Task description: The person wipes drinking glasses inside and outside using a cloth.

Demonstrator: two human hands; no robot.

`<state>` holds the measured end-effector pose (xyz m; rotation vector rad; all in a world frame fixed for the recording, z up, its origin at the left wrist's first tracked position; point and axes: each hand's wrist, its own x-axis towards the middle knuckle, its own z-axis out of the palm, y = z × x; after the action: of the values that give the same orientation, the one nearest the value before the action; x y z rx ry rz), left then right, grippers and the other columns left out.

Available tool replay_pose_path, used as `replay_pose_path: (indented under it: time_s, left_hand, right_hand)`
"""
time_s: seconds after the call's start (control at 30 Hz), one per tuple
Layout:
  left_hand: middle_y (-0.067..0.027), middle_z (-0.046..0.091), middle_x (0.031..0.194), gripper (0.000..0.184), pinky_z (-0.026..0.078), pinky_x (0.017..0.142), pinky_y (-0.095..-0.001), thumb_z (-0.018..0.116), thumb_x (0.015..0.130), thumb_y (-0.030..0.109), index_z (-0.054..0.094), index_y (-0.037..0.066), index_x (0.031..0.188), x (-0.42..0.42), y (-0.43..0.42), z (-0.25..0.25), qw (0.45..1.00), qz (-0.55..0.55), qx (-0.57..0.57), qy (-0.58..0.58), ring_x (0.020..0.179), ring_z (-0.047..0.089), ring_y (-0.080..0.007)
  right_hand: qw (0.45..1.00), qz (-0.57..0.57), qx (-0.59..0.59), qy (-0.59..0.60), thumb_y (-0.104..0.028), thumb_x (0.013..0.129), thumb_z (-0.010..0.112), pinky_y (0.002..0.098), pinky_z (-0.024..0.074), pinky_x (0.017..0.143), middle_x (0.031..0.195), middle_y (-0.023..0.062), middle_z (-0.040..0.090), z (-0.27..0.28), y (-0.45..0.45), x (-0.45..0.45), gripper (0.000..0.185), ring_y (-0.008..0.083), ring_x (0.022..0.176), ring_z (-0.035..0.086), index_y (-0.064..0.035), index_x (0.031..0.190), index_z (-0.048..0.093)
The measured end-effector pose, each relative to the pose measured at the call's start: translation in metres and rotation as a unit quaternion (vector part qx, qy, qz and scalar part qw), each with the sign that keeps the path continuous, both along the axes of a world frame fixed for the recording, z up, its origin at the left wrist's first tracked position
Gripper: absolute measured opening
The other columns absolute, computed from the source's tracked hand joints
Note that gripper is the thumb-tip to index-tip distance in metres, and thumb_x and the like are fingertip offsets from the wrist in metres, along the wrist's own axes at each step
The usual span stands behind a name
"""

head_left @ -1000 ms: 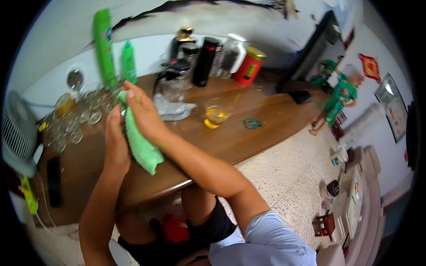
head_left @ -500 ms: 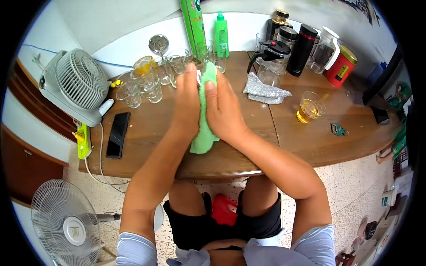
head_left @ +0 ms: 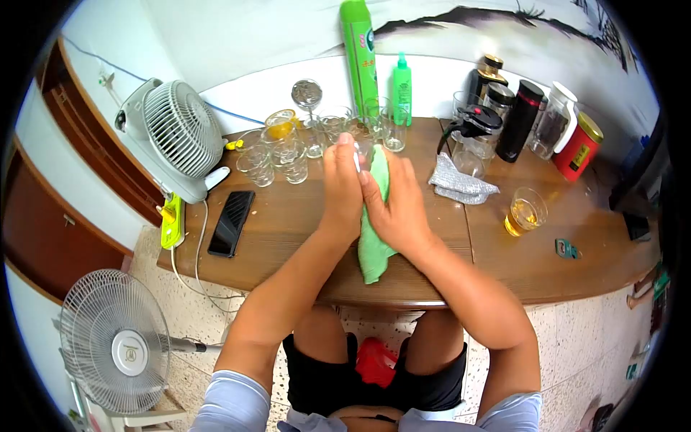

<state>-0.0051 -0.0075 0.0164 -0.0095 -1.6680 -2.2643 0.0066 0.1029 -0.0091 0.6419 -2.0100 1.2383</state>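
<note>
A light green cloth [head_left: 374,248] hangs down between my two hands above the wooden table [head_left: 425,270]. My right hand [head_left: 398,205] presses the cloth from the right, its fingers together. On the left, my left hand [head_left: 342,183] is closed round a clear glass [head_left: 364,147], of which only the upper part shows between the hands; its lower part is hidden. Just beyond the hands stand several clear glasses [head_left: 294,162], among them a stemmed glass [head_left: 307,93] and one with a yellow thing in it [head_left: 281,126].
Left are a small fan [head_left: 180,129], a black phone [head_left: 231,223] and a power strip [head_left: 172,222]. Green bottles [head_left: 402,90] stand at the back. A glass jug [head_left: 475,137], silver cloth [head_left: 461,181], black flask [head_left: 520,122], red tin [head_left: 578,147] and glass of amber liquid [head_left: 524,214] are right.
The camera view has swung back toward the left and levelled out. My hands still press the green cloth together, and the glass between them shows more now.
</note>
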Motion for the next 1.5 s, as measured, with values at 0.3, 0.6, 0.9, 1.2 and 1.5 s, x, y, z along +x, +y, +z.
replay_pose_path:
  time_s: [0.3, 0.6, 0.9, 1.2, 1.5]
  left_hand:
    - [-0.0029, 0.059, 0.1, 0.039, 0.05, 0.079, -0.028, 0.052, 0.112, 0.046, 0.058, 0.007, 0.118, -0.015, -0.003, -0.025, 0.987, -0.131, 0.097, -0.012, 0.09, 0.057, -0.0111]
    - [0.0023, 0.058, 0.097, 0.041, 0.047, 0.075, -0.0246, 0.056, 0.111, 0.04, 0.065, 0.003, 0.123, 0.0, 0.005, -0.011, 0.988, -0.141, 0.031, 0.048, 0.089, 0.054, -0.0069]
    - [0.0028, 0.062, 0.086, 0.038, 0.05, 0.064, -0.0264, 0.06, 0.108, 0.046, 0.067, 0.008, 0.11, -0.011, -0.011, -0.003, 0.992, -0.089, 0.091, -0.026, 0.075, 0.059, -0.0079]
    - [-0.0073, 0.063, 0.121, 0.062, 0.049, 0.096, -0.0337, 0.049, 0.11, 0.055, 0.055, 0.004, 0.145, 0.004, 0.011, -0.022, 0.967, -0.24, 0.07, -0.043, 0.113, 0.059, -0.0174]
    - [-0.0011, 0.057, 0.093, 0.032, 0.048, 0.07, -0.0279, 0.058, 0.104, 0.041, 0.058, 0.01, 0.111, -0.01, -0.015, -0.001, 0.994, -0.073, 0.055, -0.063, 0.08, 0.057, -0.012]
  right_hand:
    - [0.999, -0.033, -0.011, -0.013, -0.025, 0.114, 0.045, 0.0441, 0.0517, 0.085, 0.101, 0.0207, 0.062, 0.002, 0.008, -0.016, 0.04, 0.0338, 0.095, 0.062, 0.007, 0.131, 0.062]
    - [0.942, 0.086, -0.255, -0.202, -0.034, 0.116, 0.045, 0.029, 0.0514, 0.074, 0.103, 0.0052, 0.066, 0.004, 0.015, -0.022, 0.036, 0.0112, 0.086, 0.06, -0.003, 0.12, 0.062]
    - [0.985, -0.008, -0.024, -0.17, -0.031, 0.115, 0.042, 0.0458, 0.0493, 0.091, 0.107, 0.0235, 0.064, 0.002, -0.002, 0.001, 0.036, 0.0373, 0.102, 0.064, 0.0016, 0.117, 0.056]
    - [0.923, 0.049, -0.311, -0.219, -0.033, 0.116, 0.044, 0.0287, 0.0483, 0.08, 0.1, 0.0031, 0.062, 0.019, 0.023, -0.024, 0.032, 0.0114, 0.09, 0.056, -0.0058, 0.11, 0.06]
    - [0.981, 0.061, -0.077, -0.168, -0.042, 0.112, 0.05, 0.0458, 0.0513, 0.094, 0.112, 0.0262, 0.065, 0.003, 0.003, 0.001, 0.045, 0.0402, 0.106, 0.065, 0.0009, 0.127, 0.053]
